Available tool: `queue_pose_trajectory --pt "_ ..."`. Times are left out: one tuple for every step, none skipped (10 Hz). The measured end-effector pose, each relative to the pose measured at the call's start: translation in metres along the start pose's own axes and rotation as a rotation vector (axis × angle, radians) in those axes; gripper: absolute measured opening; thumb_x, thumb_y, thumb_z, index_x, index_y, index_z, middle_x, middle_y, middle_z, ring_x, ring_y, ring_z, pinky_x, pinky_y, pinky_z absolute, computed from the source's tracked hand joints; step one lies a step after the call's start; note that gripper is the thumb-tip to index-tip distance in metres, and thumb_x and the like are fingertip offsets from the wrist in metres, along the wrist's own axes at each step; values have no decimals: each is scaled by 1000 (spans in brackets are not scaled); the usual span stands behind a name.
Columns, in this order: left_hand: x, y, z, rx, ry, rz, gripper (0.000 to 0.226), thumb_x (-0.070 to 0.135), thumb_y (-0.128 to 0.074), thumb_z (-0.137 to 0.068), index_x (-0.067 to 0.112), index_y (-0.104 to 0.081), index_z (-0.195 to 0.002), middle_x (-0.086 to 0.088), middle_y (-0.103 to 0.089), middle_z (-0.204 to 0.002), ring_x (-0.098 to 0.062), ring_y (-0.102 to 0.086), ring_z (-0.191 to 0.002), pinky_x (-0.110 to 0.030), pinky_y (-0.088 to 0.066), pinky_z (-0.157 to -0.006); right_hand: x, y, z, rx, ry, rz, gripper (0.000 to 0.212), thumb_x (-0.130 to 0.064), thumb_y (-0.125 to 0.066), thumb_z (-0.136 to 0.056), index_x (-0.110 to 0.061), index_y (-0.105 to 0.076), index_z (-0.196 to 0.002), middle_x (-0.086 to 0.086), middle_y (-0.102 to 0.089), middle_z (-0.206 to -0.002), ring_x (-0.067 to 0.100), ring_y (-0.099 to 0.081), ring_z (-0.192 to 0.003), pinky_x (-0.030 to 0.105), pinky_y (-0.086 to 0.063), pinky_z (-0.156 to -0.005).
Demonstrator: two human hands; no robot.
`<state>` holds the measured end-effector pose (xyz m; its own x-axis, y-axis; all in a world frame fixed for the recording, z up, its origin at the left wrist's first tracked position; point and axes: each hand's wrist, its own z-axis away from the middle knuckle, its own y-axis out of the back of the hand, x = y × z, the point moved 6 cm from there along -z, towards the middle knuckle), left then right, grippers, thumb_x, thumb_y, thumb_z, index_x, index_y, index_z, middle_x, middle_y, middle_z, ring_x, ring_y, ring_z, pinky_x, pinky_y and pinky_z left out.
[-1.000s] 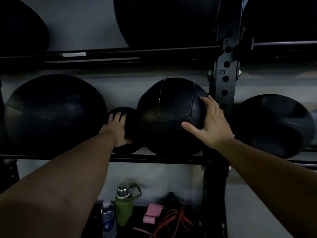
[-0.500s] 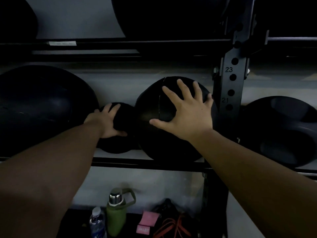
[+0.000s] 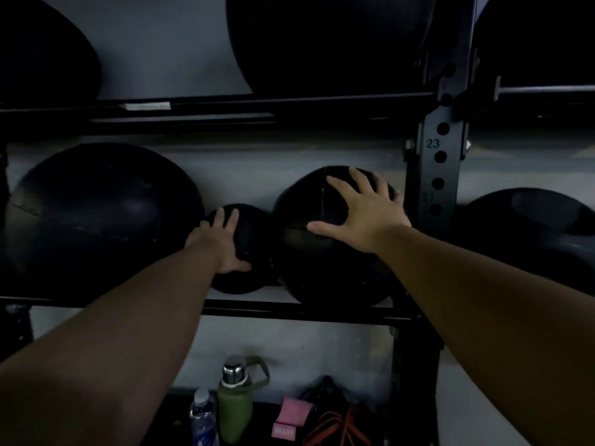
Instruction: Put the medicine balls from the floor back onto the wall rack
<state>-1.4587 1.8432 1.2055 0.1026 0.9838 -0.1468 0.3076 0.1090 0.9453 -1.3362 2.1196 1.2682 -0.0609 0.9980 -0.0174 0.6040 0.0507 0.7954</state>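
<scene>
Black stitched medicine ball [image 3: 325, 252] seated on rack rail [image 3: 289, 309] | right hand [image 3: 363, 217] spread flat on it | left hand [image 3: 222, 246] open on small ball [image 3: 248, 252] | likely heavy, grippy; cup from beneath.

Sitting side by side on the middle shelf rail [image 3: 289, 312] of the wall rack: large ball [image 3: 96, 217] at far left, small ball [image 3: 251, 252] just right of it, seamed ball [image 3: 309, 259] touching the small one, then the upright post [image 3: 436, 175], and a handled ball [image 3: 541, 233] right of the post. Resting spread on the small ball, left hand [image 3: 222, 246]; on the seamed ball, right hand [image 3: 363, 217]. Standing below the shelf: water bottle [image 3: 203, 420], flask [image 3: 235, 403] beside it.
</scene>
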Motion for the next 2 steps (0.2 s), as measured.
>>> queue_pose_trajectory --pt "0 8 37 51 -55 -126 122 80 -56 -87 20 11 -169 -10 1 -180 -40 -27 -155 -46 -33 -120 -2 3 14 -54 -29 164 107 -99 -23 -76 -44 15 -160 6 14 -173 44 3 -157 69 -11 -118" --pt "-3 10 72 116 -139 -119 109 78 -51 -89 22 -6 -171 -6 -20 -177 -35 -33 -152 -45 -32 -119 2 3 46 -83 13 171 102 -92 -29 -83 -43 16 -160 6 15 -173 43 -1 -157 67 -18 -118"
